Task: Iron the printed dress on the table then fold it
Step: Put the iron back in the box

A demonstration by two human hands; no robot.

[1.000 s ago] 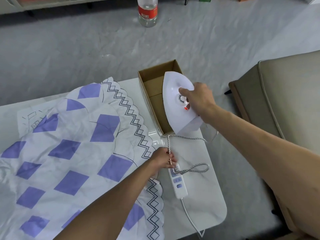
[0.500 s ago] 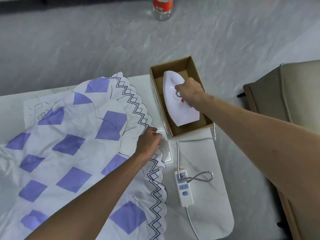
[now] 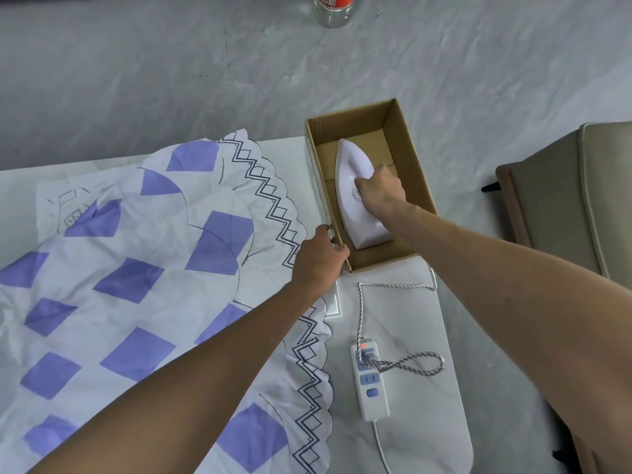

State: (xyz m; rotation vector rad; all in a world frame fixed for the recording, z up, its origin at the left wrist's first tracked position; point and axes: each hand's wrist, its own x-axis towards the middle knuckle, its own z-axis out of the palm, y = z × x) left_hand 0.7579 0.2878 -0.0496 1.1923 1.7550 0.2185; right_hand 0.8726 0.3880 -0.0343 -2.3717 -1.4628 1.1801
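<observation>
Head cam: the printed dress (image 3: 136, 268) – white w/ purple diamonds and a black zigzag scalloped hem – lies spread over the left and middle of the pale table (image 3: 403, 319), creased in places; the hem runs down just left of the power strip (image 3: 371, 381).

At the far right end of the table stands an open cardboard box (image 3: 412, 155); the white iron (image 3: 367, 230) lies flat inside it, tip pointing away. The right hand (image 3: 379, 191) reaches in from the right, fingers curled round the iron's handle, gripping it from above.

The left hand (image 3: 319, 256) is at the box's near-left corner, above the hem; fingers bent, tips touching the left wall – can't tell if they actually pinch the cardboard or just rest against it.

A braided cord (image 3: 393, 286) runs from the box's near-right side across the table, loops, and is plugged into the strip, red light on; the strip's own white cable leaves at the bottom edge.

Beyond: grey floor, a bottle (image 3: 333, 10) w/ red label at the top, a beige chair (image 3: 564, 200) at right.
</observation>
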